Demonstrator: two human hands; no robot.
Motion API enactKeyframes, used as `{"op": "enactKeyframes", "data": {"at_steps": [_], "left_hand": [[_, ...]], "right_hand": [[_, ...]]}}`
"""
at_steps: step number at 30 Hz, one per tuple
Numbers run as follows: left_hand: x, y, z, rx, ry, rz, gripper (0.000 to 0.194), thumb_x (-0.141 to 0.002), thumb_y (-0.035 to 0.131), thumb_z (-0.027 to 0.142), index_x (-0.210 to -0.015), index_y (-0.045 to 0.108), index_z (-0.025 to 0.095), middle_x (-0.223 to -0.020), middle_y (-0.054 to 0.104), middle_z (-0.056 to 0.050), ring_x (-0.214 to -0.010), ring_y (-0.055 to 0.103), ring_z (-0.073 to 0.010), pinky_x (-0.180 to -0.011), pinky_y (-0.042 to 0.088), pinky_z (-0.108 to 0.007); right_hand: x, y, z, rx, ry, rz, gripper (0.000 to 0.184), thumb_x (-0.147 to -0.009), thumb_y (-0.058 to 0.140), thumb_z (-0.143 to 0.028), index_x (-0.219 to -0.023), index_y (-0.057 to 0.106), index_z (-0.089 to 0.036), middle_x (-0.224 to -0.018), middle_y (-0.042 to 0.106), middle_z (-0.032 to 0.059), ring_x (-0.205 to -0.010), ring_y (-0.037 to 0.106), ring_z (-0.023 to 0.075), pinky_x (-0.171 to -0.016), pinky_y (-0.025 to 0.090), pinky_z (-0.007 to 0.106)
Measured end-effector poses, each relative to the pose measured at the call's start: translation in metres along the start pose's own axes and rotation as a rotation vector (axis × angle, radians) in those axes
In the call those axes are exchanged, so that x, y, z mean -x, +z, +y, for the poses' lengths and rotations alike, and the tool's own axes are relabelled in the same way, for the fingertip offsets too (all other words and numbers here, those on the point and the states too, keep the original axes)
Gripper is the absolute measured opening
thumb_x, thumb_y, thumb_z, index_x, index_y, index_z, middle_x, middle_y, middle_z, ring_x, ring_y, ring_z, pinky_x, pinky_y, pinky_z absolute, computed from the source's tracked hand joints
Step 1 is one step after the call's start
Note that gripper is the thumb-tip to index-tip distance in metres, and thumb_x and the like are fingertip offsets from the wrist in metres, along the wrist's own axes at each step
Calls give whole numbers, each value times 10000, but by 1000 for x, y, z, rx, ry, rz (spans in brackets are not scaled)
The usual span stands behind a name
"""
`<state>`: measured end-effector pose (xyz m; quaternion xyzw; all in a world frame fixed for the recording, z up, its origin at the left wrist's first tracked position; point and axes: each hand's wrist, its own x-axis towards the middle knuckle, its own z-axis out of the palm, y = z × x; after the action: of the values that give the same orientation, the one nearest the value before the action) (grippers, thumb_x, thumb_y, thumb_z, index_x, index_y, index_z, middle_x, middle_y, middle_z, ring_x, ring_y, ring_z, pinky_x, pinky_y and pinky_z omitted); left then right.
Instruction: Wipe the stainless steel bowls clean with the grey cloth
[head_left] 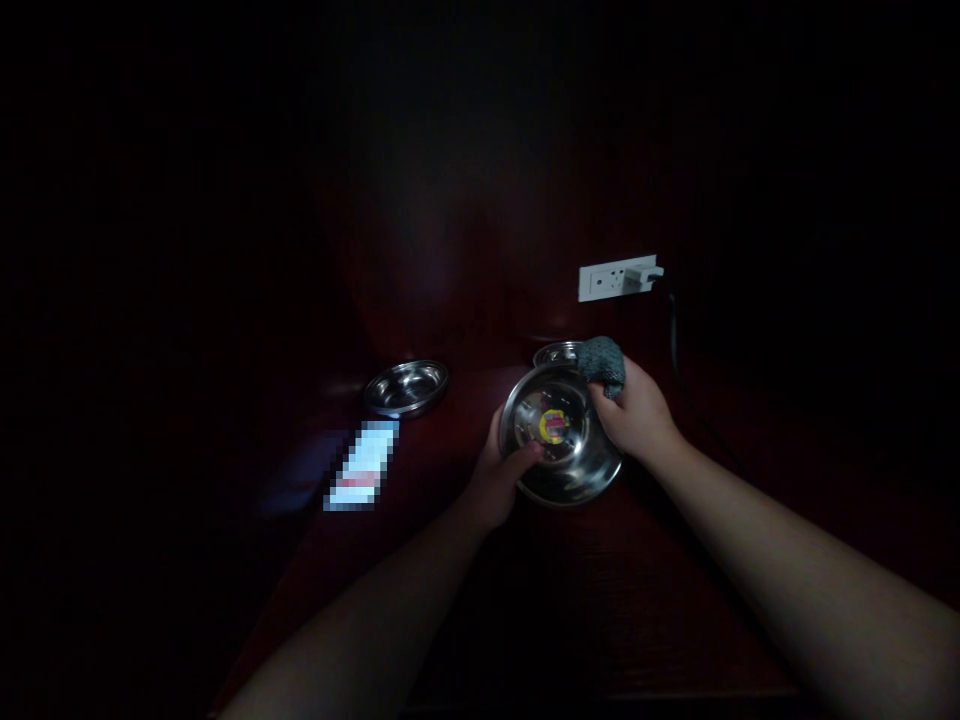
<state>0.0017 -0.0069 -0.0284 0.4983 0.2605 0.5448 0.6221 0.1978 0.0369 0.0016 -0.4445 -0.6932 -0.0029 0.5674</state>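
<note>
A shiny metal bowl [581, 460] with a yellow and red sticker in its middle is tilted toward me. My left hand [501, 475] grips its left side, thumb inside the bowl and fingers hidden behind. At the upper right rim, my right hand [637, 405] is closed on a dark grey-green cloth [600, 362], which is bunched over the bowl's edge. Behind the held bowl, another metal dish [551, 352] shows only in part.
To the left stands a metal dish [406, 388] on the dark red table [442, 480]. In front of it is a bright, pixelated rectangle [364, 465]. A wall socket [616, 279] holds a white plug, and a dark cable [673, 340] hangs at its right.
</note>
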Motion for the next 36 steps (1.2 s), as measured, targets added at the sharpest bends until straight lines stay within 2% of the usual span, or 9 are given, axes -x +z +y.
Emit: {"op": "enactKeyframes", "data": {"at_steps": [6,14,24,29,36], "left_hand": [[0,2,0,54,-15,-43,659,-772,686,292,-1372,423,221,-1294,603,-101,-1220,544,-279,-1011,424,-407],[-1,2,1,35,-67,43,618,-715,730,303,-1282,512,190,-1226,646,-105,-1181,572,-298,-986,449,-411],[-1,-2,1,59,-129,-5,493,-756,712,350,-1193,568,175,-1278,622,-107,-1209,558,-288,-1031,421,-415],[0,0,2,89,-175,-28,560,-727,739,386,-1215,571,169,-1238,646,-120,-1181,577,-302,-1040,410,-443],[1,2,3,89,-207,-31,536,-715,744,396,-1179,611,163,-1198,668,-127,-1135,605,-301,-1013,427,-441]], "right_hand": [[2,1,1,-20,27,12,110,-774,527,-201,-864,590,-194,-863,660,63,-783,628,235,-756,505,388],[1,-1,-4,-28,85,6,71,-762,536,-224,-792,591,-189,-758,648,38,-684,607,209,-681,494,348],[0,-4,-4,21,7,-11,77,-753,536,-208,-809,585,-185,-806,652,56,-738,620,217,-710,498,346],[0,-4,-3,48,-7,-18,111,-742,548,-209,-839,595,-186,-827,656,62,-761,622,230,-725,502,366],[0,-5,-1,48,-21,-57,138,-739,567,-210,-874,591,-196,-841,650,68,-770,619,246,-720,502,387]]}}
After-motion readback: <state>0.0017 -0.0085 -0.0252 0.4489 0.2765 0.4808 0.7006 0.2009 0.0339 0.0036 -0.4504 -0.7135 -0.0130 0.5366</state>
